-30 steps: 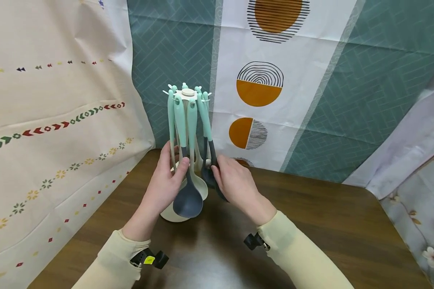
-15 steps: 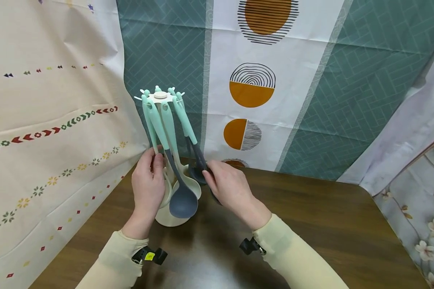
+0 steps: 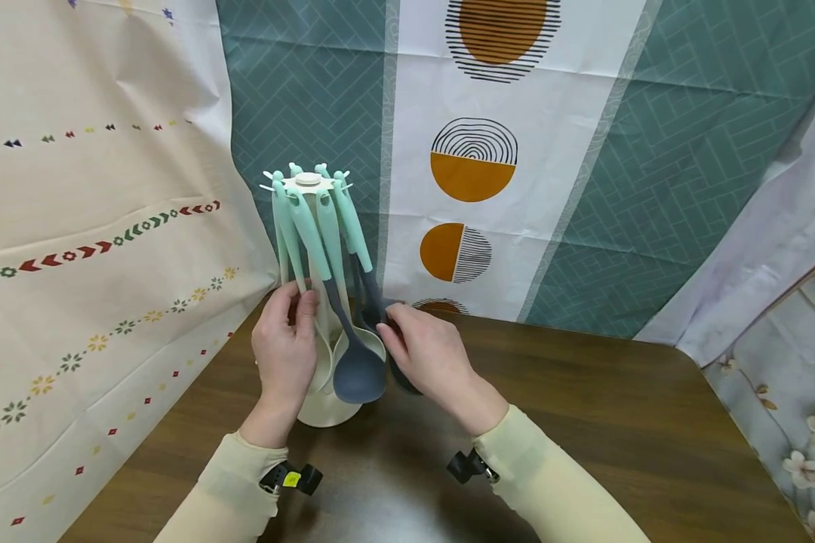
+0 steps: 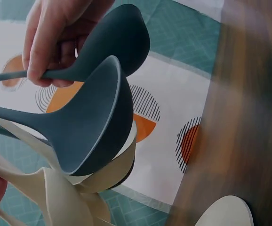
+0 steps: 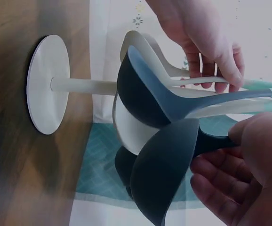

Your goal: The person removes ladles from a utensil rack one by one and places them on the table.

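Note:
A cream utensil stand (image 3: 308,179) carries several utensils with mint-green handles hung from its top hooks. My left hand (image 3: 285,347) is on its left side, thumb and fingertips pinching the thin shaft of a cream spoon-shaped utensil (image 5: 138,44). On the other side my right hand (image 3: 431,351) pinches a dark grey ladle (image 5: 164,169) by its shaft just above the bowl, tilting it outward to the right. Between the hands hangs a second dark grey ladle (image 3: 360,373), touched by neither. Behind it a cream ladle (image 3: 370,343) is partly covered.
The stand's round base (image 3: 329,411) rests on a brown wooden table (image 3: 584,422). Patterned cloths (image 3: 482,249) hang behind and at both sides, the left one (image 3: 109,302) close to the stand.
The stand shifted left in the head view, then slightly back right. My left thumb left the front dark ladle's shaft for the cream utensil. That front ladle swung right; my right hand kept its ladle.

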A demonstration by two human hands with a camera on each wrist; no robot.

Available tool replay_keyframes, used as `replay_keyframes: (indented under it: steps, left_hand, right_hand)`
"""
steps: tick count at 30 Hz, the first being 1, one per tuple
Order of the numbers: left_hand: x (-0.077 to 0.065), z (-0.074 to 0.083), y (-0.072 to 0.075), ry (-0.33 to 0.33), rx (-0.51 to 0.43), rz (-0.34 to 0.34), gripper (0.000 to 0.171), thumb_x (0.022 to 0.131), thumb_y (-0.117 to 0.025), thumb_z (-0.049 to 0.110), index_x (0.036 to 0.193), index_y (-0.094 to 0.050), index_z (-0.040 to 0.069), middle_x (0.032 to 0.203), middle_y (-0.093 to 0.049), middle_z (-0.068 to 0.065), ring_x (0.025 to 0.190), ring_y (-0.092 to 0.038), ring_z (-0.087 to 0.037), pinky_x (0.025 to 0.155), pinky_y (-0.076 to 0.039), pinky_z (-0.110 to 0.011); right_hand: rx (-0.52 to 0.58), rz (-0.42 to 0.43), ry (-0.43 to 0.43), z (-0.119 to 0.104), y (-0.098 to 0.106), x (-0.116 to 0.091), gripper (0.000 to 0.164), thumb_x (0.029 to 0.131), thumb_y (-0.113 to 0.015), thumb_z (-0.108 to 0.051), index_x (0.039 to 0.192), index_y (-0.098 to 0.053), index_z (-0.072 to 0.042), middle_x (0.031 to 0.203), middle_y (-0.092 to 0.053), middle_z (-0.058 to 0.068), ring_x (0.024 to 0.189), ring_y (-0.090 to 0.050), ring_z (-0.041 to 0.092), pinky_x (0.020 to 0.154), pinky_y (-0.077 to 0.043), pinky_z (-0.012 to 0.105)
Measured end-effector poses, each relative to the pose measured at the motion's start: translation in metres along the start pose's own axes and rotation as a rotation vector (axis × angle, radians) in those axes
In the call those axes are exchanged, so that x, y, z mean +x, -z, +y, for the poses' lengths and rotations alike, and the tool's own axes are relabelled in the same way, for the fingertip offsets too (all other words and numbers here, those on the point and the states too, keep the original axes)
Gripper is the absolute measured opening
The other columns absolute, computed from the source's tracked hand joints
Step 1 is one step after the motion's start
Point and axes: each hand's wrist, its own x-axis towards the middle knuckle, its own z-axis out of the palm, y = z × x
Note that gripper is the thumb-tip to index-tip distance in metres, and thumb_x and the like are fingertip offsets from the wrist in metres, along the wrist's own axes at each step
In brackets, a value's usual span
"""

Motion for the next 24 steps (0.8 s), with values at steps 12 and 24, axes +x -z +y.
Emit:
replay_keyframes:
  steps: [12, 24]
  left_hand:
    - [-0.001, 0.002, 0.011, -0.022, -0.047, -0.012, 0.014, 0.102, -0.078, 0.007, 0.113, -0.074, -0.001, 0.087, -0.073, -0.007, 0.074, -0.059, -0.011, 0.071, -0.044, -0.017]
    - [-0.002, 0.004, 0.009, -0.025, -0.037, -0.018, 0.012, 0.104, -0.077, 0.009, 0.107, -0.071, -0.001, 0.091, -0.068, -0.011, 0.077, -0.057, -0.015, 0.073, -0.043, -0.022]
  right_hand:
    - [0.056, 0.015, -0.012, 0.002, 0.010, -0.002, 0.011, 0.109, -0.072, -0.026, 0.106, -0.071, -0.016, 0.083, -0.061, -0.006, 0.072, -0.057, 0.014, 0.062, -0.048, 0.031]
    - [0.200, -0.062, -0.133, -0.004, 0.013, -0.004, 0.010, 0.107, -0.075, -0.027, 0.111, -0.075, -0.018, 0.085, -0.060, -0.007, 0.076, -0.055, 0.013, 0.066, -0.049, 0.033]
